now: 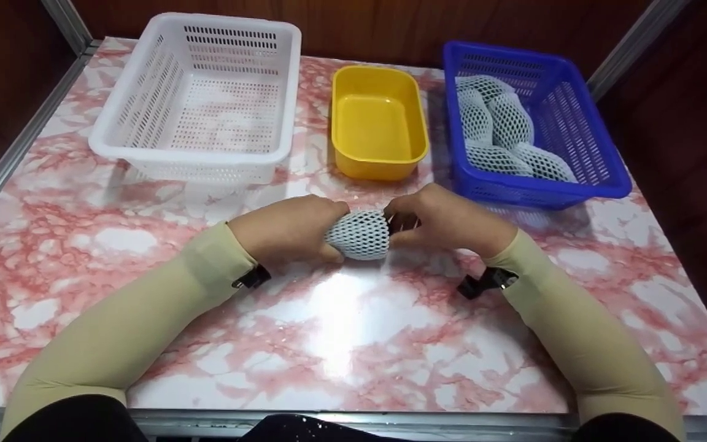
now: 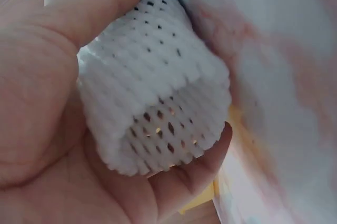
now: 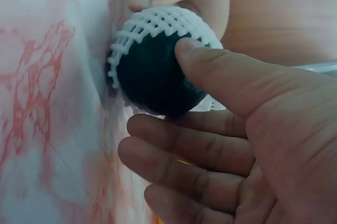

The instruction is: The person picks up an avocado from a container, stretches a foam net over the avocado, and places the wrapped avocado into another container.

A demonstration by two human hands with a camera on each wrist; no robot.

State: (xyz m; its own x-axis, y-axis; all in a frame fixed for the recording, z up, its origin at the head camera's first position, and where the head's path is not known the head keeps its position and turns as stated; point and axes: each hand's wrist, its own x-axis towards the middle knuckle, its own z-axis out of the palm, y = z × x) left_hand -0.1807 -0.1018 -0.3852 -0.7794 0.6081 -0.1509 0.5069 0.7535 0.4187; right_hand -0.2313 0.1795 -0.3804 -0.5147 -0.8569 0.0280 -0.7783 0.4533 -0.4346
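Observation:
A white foam net sleeve [image 1: 363,235] lies sideways between the two hands, just above or on the table. My left hand [image 1: 295,228] grips it, thumb on one side and fingers curled beneath; in the left wrist view the near end of the sleeve [image 2: 152,87] gapes hollow. From its other end a smooth, dark green round thing [image 3: 158,77] bulges, its kind unclear. My right hand [image 1: 445,220] pinches this round thing, with the thumb [image 3: 202,58] on its face and the index finger against its lower side. The other right fingers are loosely bent below.
Behind the hands stand a white slotted basket [image 1: 194,156], a yellow tub [image 1: 380,169] and a blue basket [image 1: 537,190]. Several white net-covered items [image 1: 510,120] lie in the blue basket's left part. The table [image 1: 206,356] has a red marbled top.

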